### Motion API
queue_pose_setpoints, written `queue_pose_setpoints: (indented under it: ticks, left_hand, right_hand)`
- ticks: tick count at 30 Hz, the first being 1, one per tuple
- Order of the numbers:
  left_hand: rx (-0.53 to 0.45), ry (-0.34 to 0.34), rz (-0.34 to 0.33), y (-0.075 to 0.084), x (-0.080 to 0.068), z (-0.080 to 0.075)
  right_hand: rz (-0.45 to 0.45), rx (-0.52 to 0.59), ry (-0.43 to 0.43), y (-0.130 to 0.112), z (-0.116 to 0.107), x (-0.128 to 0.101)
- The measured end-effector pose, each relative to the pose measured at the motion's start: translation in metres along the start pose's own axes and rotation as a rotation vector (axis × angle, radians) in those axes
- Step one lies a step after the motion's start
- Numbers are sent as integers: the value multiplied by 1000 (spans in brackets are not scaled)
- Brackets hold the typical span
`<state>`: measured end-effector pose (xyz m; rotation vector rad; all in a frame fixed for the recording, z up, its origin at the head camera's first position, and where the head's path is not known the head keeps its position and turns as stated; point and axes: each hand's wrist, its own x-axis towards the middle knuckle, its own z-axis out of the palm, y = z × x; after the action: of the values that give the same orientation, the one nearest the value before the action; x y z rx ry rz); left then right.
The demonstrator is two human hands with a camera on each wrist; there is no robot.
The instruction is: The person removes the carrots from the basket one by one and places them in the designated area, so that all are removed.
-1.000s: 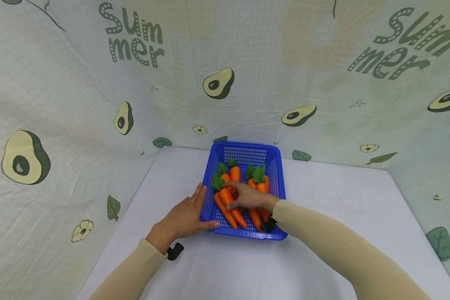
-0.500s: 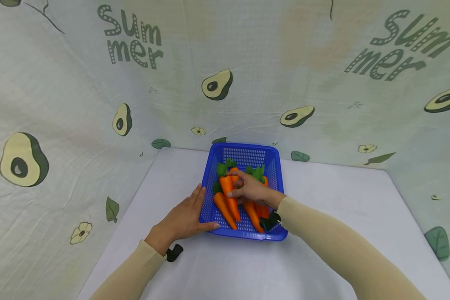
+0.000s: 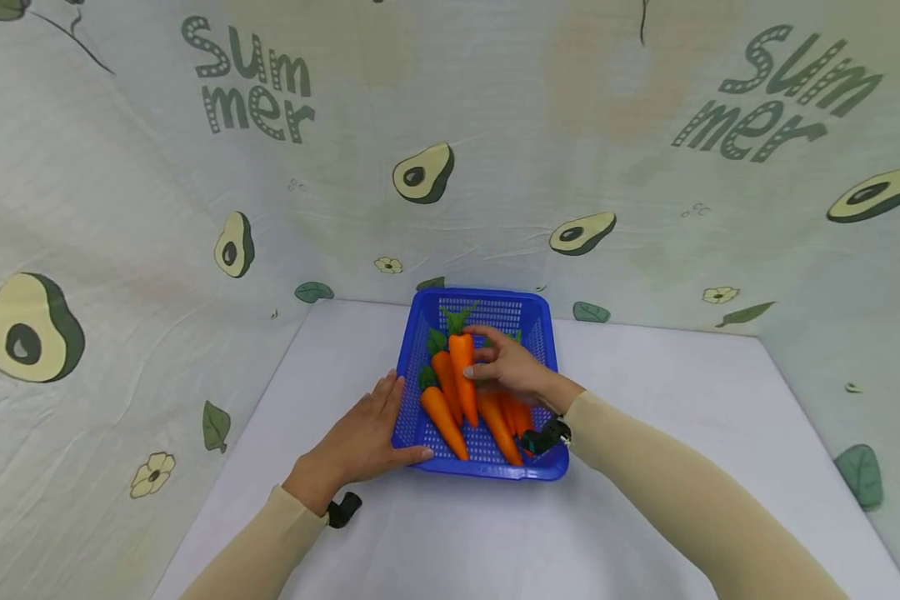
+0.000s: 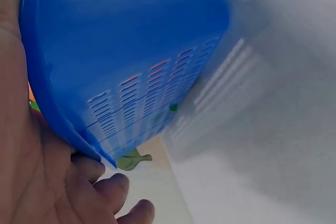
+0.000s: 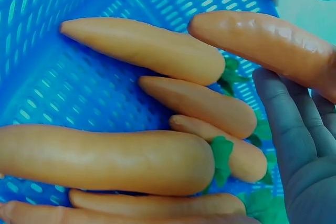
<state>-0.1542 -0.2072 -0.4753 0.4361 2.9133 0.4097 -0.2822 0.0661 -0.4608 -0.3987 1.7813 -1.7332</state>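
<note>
- Right hand: thumb and fingers pinching one carrot, leafy end away from the person, within the basket's outline.
- Left hand: fingers extended at the near left corner of the basket, apparently steadying it on the tabletop.
- Step, as judged: arranging carrots; the next move calls for lowering this one beside its neighbours, then loosening the pinch.

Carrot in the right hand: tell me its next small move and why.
Probably raise the carrot clear of the blue basket: the right hand grips it over the basket, and the left hand rests against the basket's edge.
</note>
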Motion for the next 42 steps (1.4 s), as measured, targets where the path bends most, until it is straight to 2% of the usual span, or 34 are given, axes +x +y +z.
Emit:
queue_pose_setpoints:
  ticks: [10,20,32,42]
  left_hand:
    - [74,9,16,2,-2,-2]
    - [146,45,31,5,-5,-3]
    - [153,48,63,6,-4,-3]
    - [160,56,75,8,-7,-4]
  right_hand:
    - [-63,-4,91,-10,-12,-15]
    - [-111,4,128,-16,-30,-29]
    - [-139,-64,171,-20,-57,-55]
    - [-168,-55,252,-24,-79,-75]
